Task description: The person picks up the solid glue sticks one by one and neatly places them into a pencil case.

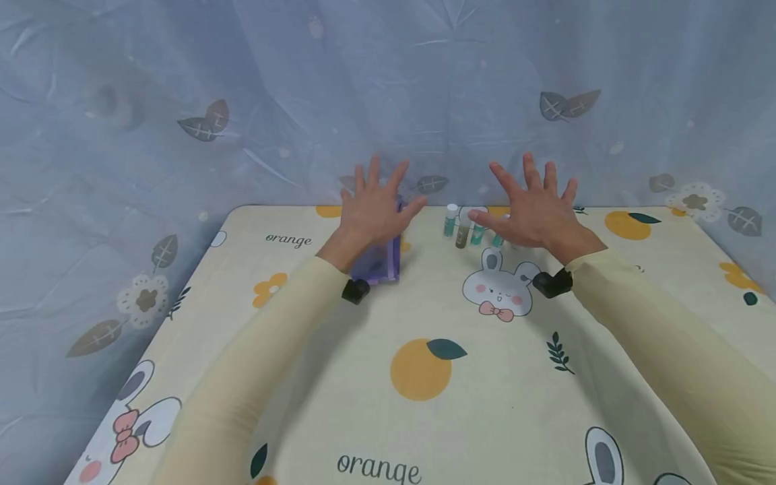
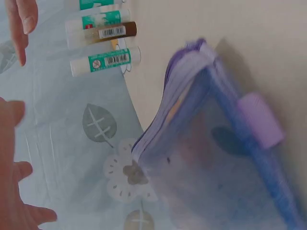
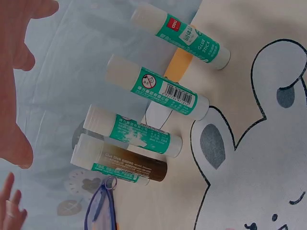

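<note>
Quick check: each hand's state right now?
Left hand: open, empty, near the translucent purple zippered pouch.
Right hand: open, empty, near white-capped green cylindrical glue sticks.

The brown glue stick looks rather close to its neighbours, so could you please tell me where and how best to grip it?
I would pinch the brown glue stick by its barrel, below the pale cap, which might pull off. The right hand could come from the person's side: the stick stands upright, a little nearer than the green glue sticks.
</note>
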`<state>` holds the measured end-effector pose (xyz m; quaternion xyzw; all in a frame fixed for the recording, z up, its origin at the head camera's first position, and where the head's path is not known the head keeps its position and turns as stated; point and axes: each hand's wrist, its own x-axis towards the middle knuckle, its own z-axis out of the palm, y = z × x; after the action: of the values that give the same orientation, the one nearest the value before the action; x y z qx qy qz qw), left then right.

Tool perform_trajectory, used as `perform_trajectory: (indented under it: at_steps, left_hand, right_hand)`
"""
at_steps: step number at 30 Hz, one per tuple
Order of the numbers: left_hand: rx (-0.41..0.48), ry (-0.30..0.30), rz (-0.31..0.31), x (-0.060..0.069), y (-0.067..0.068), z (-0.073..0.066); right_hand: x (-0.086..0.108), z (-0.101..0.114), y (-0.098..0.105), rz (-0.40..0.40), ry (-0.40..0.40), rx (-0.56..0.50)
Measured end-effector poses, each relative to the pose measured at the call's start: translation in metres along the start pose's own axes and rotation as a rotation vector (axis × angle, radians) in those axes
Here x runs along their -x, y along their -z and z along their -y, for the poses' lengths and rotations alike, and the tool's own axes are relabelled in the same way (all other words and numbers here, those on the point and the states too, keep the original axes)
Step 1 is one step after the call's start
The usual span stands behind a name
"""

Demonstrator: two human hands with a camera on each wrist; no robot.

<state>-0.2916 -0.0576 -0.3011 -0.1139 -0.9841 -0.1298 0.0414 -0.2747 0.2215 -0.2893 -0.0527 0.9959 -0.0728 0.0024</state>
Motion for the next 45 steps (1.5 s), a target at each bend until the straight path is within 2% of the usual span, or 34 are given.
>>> perform_trajectory:
  at_steps: [7, 13, 20, 27, 32, 37, 45]
  left_hand:
    - [0.101, 0.038, 0.033, 0.016, -0.015, 0.008]
    - [0.184, 0.123, 0.063, 0.028, -0.033, 0.016]
    - [0.232, 0.235, 0.127, 0.04, -0.047, 0.02]
    - [0.275, 0.286, 0.156, 0.046, -0.054, 0.02]
    - [0.289, 0.301, 0.15, 0.047, -0.057, 0.021]
    - [0.287, 0.289, 0.126, 0.049, -0.057, 0.019]
    - [0.251, 0.29, 0.133, 0.049, -0.058, 0.019]
  right_hand:
    - [0.001, 0.002, -0.001, -0.01, 0.006, -0.004]
    - [0.002, 0.001, -0.002, -0.012, 0.007, -0.015]
    - [0.002, 0.003, -0.006, -0.007, 0.008, -0.03]
    - [0.002, 0.004, -0.008, -0.004, 0.006, -0.041]
    - [0.003, 0.006, -0.008, 0.005, 0.0, -0.049]
    - [0.002, 0.008, -0.01, 0.001, -0.007, -0.068]
    - [0.005, 0.019, -0.009, -0.024, -0.015, -0.179]
